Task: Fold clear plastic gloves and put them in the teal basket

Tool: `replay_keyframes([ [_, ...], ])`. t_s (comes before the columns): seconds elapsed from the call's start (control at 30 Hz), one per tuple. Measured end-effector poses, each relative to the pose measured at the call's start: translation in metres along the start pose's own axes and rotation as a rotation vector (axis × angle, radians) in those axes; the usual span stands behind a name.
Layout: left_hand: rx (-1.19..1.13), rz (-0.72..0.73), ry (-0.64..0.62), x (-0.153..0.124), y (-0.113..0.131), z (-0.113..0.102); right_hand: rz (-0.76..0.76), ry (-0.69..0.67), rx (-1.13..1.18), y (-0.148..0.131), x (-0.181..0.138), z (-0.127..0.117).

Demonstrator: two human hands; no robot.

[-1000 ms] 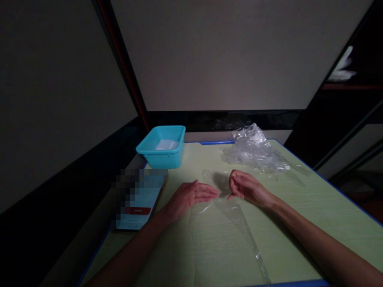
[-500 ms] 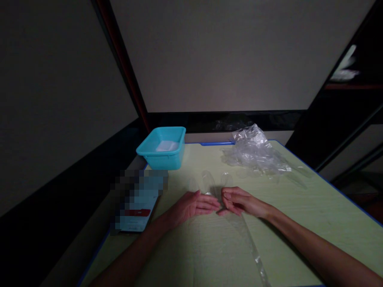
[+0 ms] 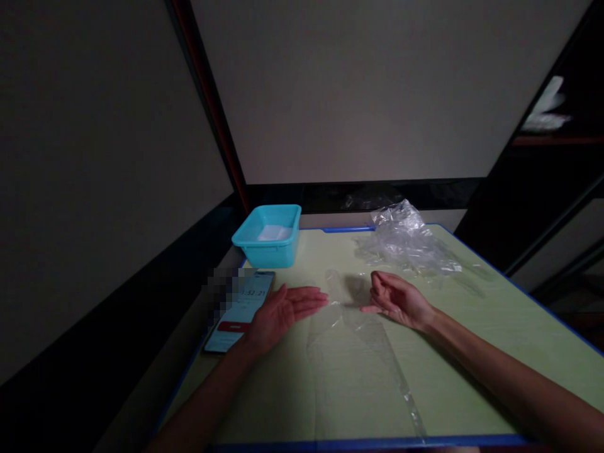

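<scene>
A long clear plastic bag (image 3: 352,362) lies flat on the green table top (image 3: 472,340), and its far end is lifted between my hands. My left hand (image 3: 282,311) rests on its edge with the palm turned inward and the fingers stretched out towards the bag's lifted end. My right hand (image 3: 399,299) is just right of that end. Its fingers are curled, and the thumb and fingertips seem to pinch the thin film. The film is hard to make out in the dim light.
A turquoise tub (image 3: 268,236) with something white inside stands at the far left corner. A heap of crumpled clear plastic bags (image 3: 408,242) lies at the far right. A phone (image 3: 240,308) with a lit screen lies by the left edge. Walls close in behind.
My hands were close together and low on the bag half a second ago. They have since moved apart and the bag's far end is raised. The view has shifted a little to the left.
</scene>
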State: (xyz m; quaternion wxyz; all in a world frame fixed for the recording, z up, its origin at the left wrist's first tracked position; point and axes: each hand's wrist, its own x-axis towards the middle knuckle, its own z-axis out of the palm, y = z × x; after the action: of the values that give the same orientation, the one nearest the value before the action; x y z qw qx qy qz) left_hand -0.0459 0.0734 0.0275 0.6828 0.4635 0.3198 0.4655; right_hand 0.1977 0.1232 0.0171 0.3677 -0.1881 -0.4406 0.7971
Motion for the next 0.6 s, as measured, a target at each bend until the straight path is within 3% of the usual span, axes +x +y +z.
replay_keyframes([
  [0.2,-0.008,-0.133,-0.206,0.005,-0.017,0.006,0.068,-0.104,-0.205,0.016,-0.004,0.009],
  [0.43,0.015,-0.155,-0.223,0.007,-0.030,0.004,0.065,-0.130,-0.381,0.017,-0.004,0.011],
  [0.6,0.035,-0.157,-0.212,0.006,-0.030,0.004,0.061,-0.109,-0.365,0.019,-0.005,0.007],
])
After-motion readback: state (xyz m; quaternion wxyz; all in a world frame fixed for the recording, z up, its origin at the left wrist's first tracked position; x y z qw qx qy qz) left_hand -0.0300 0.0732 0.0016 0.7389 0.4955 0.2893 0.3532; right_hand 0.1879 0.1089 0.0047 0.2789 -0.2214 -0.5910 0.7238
